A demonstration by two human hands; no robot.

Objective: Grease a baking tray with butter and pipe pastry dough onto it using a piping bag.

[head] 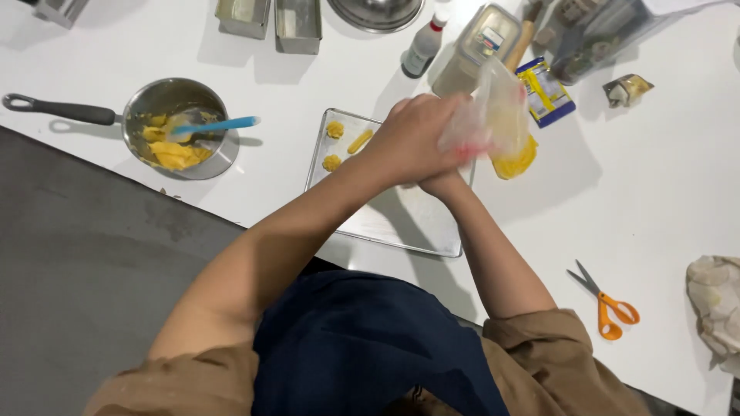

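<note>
We held the piping bag [501, 127] over the tray [401, 219], left hand [412, 142] clamped on it. Our right hand [443, 183] sat underneath; its grip we could not tell

clear plastic piping bag [501, 115], shiny metal tray [408, 223]

Lighting was bright and even from overhead; the white table [663, 200] glared mildly. Soft shadows fell leftward. The piping bag [501, 127] showed motion blur.

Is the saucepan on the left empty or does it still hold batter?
Partly full: yellow batter lies in the saucepan, with a blue spatula resting inside.
</note>
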